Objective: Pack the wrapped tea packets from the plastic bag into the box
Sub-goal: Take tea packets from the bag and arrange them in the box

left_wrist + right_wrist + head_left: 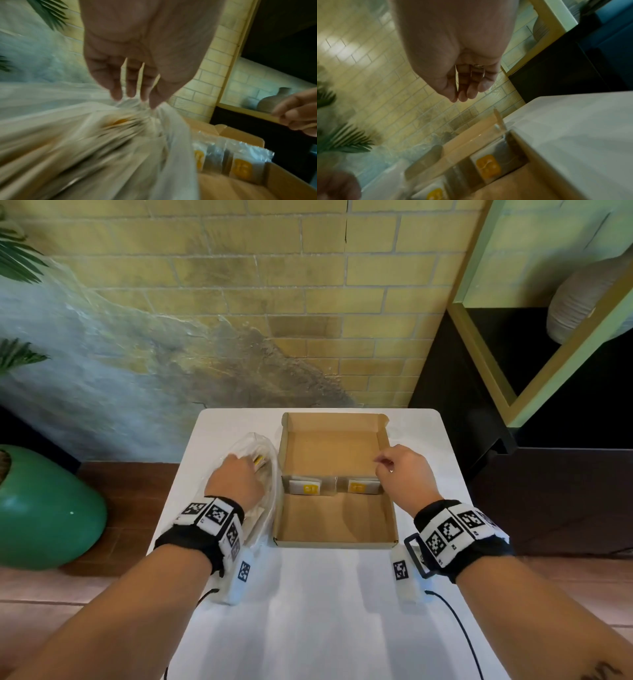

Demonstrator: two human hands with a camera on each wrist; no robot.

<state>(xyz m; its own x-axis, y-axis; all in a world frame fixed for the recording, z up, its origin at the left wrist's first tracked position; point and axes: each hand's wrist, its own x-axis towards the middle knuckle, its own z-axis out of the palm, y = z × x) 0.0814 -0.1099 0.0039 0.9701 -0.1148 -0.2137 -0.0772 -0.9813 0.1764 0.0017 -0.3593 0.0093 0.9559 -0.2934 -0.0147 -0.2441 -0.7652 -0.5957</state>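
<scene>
An open cardboard box (335, 522) lies in the middle of the white table (308, 611). Two wrapped tea packets with yellow labels (306, 487) (359, 486) stand side by side across its middle, and one of them (488, 166) shows in the right wrist view. Left of the box lies the clear plastic bag (267, 508) with more packets (259, 460) inside. My left hand (246, 460) is on the bag, its fingertips (130, 93) pinching bunched plastic (68, 135). My right hand (383, 463) hovers over the box's right wall, fingers (471, 93) loosely curled, holding nothing.
A brick wall runs close behind the table. A green vase (41, 508) stands on the floor at the left, and a black cabinet (548, 491) is at the right. A thin black cable (459, 628) trails from my right wrist across the table's near part.
</scene>
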